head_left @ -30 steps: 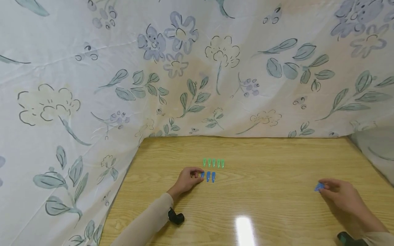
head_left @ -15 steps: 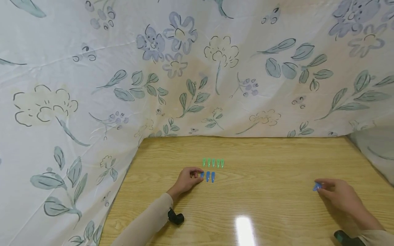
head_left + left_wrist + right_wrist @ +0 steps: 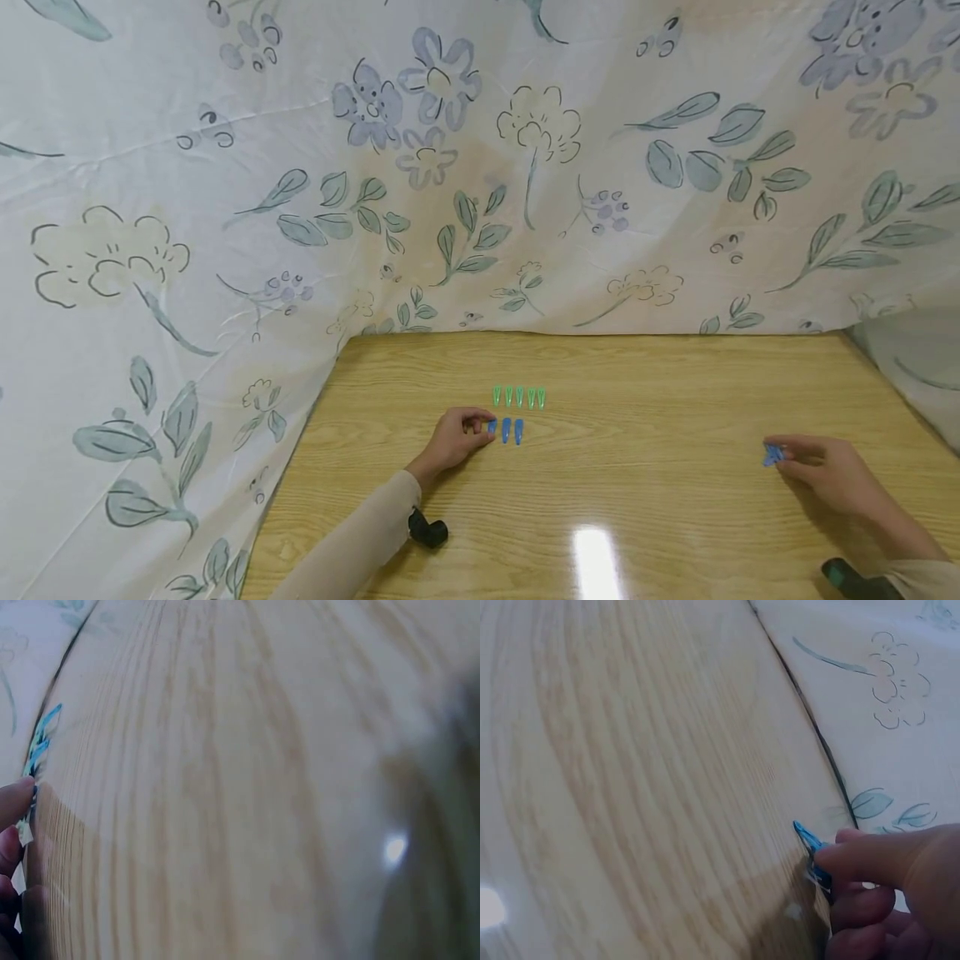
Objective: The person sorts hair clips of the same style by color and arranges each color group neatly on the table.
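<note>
On the table at left of centre, my left hand (image 3: 452, 437) pinches the leftmost blue snap hair clip (image 3: 492, 427) between thumb and index finger. Two more blue hair clips (image 3: 513, 431) stand in line just to its right. Behind them runs a row of several green hair clips (image 3: 520, 397). My right hand (image 3: 832, 471), far to the right, pinches blue hair clips (image 3: 773, 455) with the thumb and fingertips; how many is unclear. In the right wrist view a blue clip's tip (image 3: 807, 835) pokes out past the thumb. The left wrist view catches blue clips (image 3: 37, 754) at its left edge.
The wooden table (image 3: 645, 408) stretches between both hands. A floral cloth (image 3: 555, 192) hangs along its back and left side, with more cloth at the right edge. A bright reflection (image 3: 596, 562) lies on the front of the tabletop.
My right hand has shifted slightly left, and the blue clips in its fingers have turned a little. My left hand keeps its place at the leftmost blue clip.
</note>
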A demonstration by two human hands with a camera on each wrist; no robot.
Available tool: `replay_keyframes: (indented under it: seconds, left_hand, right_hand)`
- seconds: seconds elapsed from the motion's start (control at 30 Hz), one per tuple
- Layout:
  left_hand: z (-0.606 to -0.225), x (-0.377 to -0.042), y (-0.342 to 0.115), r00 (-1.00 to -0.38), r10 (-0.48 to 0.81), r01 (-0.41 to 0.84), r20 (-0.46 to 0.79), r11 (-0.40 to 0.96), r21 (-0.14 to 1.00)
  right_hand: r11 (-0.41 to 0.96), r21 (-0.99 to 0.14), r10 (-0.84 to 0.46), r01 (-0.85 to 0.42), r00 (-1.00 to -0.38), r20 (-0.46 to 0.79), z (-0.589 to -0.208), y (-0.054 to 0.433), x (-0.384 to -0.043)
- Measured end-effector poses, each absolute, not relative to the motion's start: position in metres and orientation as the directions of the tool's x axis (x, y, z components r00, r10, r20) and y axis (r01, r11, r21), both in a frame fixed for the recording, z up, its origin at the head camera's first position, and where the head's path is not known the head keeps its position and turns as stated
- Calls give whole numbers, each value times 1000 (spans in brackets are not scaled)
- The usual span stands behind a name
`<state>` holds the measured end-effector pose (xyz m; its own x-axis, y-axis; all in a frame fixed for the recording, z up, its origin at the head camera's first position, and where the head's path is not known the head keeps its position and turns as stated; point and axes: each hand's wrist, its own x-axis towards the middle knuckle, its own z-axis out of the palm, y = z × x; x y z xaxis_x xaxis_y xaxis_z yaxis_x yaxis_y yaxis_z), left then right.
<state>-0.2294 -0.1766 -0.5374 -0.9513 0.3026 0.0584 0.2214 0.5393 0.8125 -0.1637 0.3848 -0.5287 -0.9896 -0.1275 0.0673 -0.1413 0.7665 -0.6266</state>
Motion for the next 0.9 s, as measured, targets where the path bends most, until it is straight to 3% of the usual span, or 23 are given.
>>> replay_keyframes:
  seconds: [0.37,0.63,0.9]
  left_hand:
    - [-539,-228,-177,-952,299,218,58,535,816]
    - [-542,-228,-177,-952,300,218,59,531,819]
    - [-539,-231,-177,-954,296,213,56,533,819]
  right_hand:
    - [737,-675,-94,-25,-993,-66,-523,390,-166]
    - [619,-784,-112,-50,-993,-25,-523,378,-161]
    - [617,-785,-111,-66,-994,-4,-518,350,-164]
